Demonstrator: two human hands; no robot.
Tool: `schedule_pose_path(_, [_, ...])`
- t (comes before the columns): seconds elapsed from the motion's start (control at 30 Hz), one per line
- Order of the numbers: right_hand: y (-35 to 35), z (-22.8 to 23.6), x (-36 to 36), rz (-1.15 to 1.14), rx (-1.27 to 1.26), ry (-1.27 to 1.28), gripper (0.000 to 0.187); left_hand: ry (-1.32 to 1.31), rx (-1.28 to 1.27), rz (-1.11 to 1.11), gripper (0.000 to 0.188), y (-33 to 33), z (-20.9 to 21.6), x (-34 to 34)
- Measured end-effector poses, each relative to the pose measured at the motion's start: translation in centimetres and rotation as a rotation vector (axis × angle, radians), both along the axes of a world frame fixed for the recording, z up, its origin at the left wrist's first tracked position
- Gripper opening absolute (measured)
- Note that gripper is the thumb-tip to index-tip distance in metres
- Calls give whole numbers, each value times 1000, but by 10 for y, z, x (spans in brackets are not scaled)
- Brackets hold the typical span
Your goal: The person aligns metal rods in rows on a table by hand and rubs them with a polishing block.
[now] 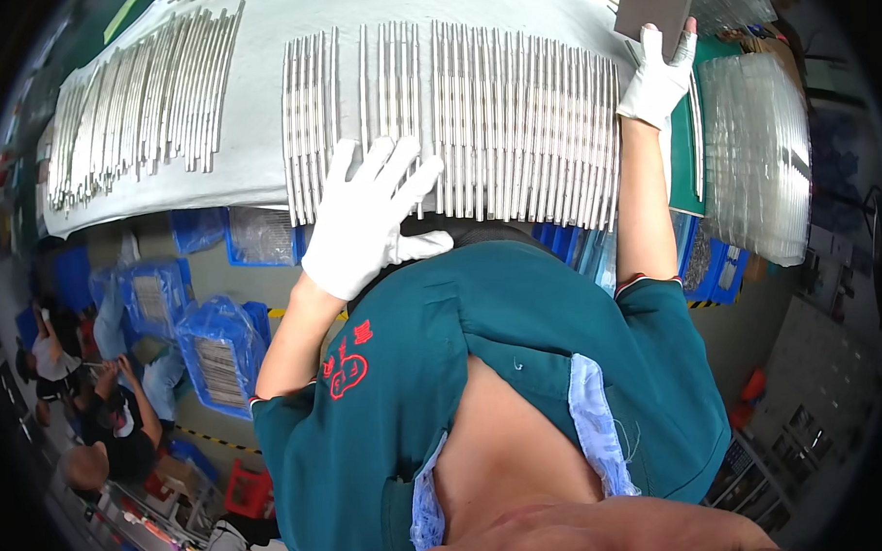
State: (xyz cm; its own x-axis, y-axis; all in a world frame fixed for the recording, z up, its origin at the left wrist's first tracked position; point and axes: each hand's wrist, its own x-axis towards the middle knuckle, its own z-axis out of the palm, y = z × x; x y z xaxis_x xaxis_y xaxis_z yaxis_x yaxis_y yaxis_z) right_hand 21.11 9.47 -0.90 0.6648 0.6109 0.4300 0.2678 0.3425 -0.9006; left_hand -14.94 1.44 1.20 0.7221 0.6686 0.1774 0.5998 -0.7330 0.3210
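Note:
My left hand [369,220], in a white glove, lies with fingers spread on the near part of a row of slim metal rods [523,127]. Its fingertips touch or hover just over the rods beside a gap in the row; which of the two I cannot tell. At the far right, my right hand [656,85], also gloved, with bare fingertips, grips the near edge of a flat grey-brown rectangular pad [653,8]. Two of its fingers show on the pad; the others are hidden. The rods lie side by side, pointing away from me, on a pale cloth [252,156].
Another batch of rods [153,101] lies at the left. Clear plastic trays [756,158] are stacked at the right, beside a green surface [685,160]. Blue plastic-wrapped crates [220,351] stand on the floor below the table edge. Other people [126,422] are at the far left.

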Motion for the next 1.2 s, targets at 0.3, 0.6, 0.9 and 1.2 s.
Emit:
schedule_pose_path(0.3, [-1,4,0,-24,7,2,74,243,87,397,87,13,-17,-58])
schedule_pose_path(0.6, [-1,1,-1,-57,0,3,72,41,-13,218,86,7,-4,-18])
schedule_pose_path(0.9, [-1,1,-1,-35,2,-17,73,198,92,411,79,23,-10,-50])
schedule_pose_path(1.2, [3,-1,-18,-16,-50,-176,74,129,203,222,44,34,-7,-34])
